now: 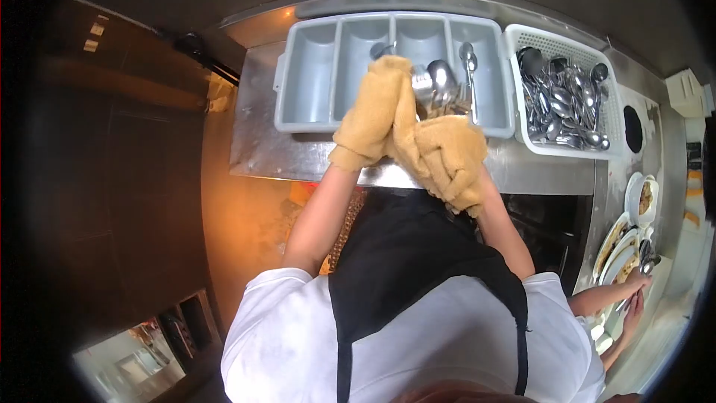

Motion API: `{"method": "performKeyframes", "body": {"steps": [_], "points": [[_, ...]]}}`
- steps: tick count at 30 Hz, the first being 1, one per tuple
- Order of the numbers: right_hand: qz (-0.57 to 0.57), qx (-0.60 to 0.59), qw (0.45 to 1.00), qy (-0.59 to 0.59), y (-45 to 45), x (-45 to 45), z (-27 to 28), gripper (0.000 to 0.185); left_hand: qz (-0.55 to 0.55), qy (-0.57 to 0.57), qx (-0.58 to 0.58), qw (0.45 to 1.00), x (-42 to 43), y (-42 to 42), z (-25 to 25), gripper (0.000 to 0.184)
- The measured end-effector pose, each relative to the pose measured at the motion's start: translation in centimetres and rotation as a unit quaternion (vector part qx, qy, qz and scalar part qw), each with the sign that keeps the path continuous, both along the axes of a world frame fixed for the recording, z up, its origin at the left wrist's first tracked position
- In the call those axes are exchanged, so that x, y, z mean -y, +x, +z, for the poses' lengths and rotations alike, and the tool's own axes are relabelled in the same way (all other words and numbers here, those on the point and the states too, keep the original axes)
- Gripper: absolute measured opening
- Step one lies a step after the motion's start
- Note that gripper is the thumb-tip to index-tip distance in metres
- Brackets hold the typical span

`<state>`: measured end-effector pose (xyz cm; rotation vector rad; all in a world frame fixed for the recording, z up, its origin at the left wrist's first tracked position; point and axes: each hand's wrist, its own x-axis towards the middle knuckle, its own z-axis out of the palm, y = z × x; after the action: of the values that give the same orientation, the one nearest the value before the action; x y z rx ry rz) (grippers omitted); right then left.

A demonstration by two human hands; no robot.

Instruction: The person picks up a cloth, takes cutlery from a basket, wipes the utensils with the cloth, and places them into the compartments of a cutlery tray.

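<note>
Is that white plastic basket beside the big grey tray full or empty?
Mostly full: lots of shiny metal spoons lie piled across the white plastic basket, with some bare mesh showing along its far side.

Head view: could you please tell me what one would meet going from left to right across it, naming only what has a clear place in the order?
Grey divided tray → white basket of spoons → white dish with food in it.
</note>
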<state>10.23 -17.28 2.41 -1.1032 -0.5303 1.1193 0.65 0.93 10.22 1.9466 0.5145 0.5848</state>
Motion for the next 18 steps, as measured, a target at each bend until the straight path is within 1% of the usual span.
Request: {"method": "performKeyframes", "body": {"steps": [1,2,4,5,6,7,9,10,12,14,15,17,18], "points": [[0.003,-0.003,1.0,0.0,-0.1,0.7,0.0,0.042,0.031,-0.047,-0.028,0.998,0.4,0.3,-0.1,0.04],[-0.005,-0.006,1.0,0.0,-0.3,1.0,-0.2,0.042,0.045,0.008,-0.088,0.995,0.6,0.1,-1.0,0.041],[-0.034,-0.009,0.999,0.001,0.1,1.3,-0.4,0.042,0.069,0.119,-0.205,0.969,1.7,-0.5,-2.5,0.043],[-0.053,-0.005,0.999,0.004,0.6,1.2,-0.5,0.042,0.171,0.047,-0.279,0.944,3.7,1.4,0.2,0.041],[-0.07,-0.001,0.998,0.008,1.1,1.1,-0.4,0.042,0.023,0.136,-0.334,0.932,5.9,2.9,7.9,0.038],[-0.085,0.002,0.996,0.011,1.5,1.2,-0.4,0.043,0.028,0.202,-0.331,0.921,6.9,3.3,5.0,0.037],[-0.106,0.009,0.994,0.017,2.3,1.5,-0.1,0.043,-0.037,0.249,-0.234,0.939,6.1,4.0,1.3,0.033],[-0.112,0.009,0.994,0.016,2.4,1.9,0.0,0.043,-0.106,0.222,-0.145,0.958,3.9,4.0,1.1,0.03],[-0.119,0.013,0.993,0.015,2.8,2.4,0.0,0.043,-0.159,0.143,-0.032,0.976,3.0,4.4,-0.7,0.026],[-0.125,0.011,0.992,0.016,2.6,2.9,-0.1,0.044,-0.133,0.05,0.007,0.99,3.6,5.1,-1.9,0.023],[-0.126,0.011,0.992,0.014,2.6,3.1,-0.1,0.044,-0.097,0.192,-0.077,0.973,3.1,6.1,-2.2,0.027],[-0.133,0.005,0.991,0.014,2.3,3.4,-0.4,0.044,-0.069,0.012,-0.065,0.995,2.7,6.7,-1.6,0.024],[-0.138,0.002,0.99,0.015,2.2,3.5,-0.5,0.044,-0.101,-0.128,-0.045,0.986,2.4,6.4,-1.1,0.019]]}}
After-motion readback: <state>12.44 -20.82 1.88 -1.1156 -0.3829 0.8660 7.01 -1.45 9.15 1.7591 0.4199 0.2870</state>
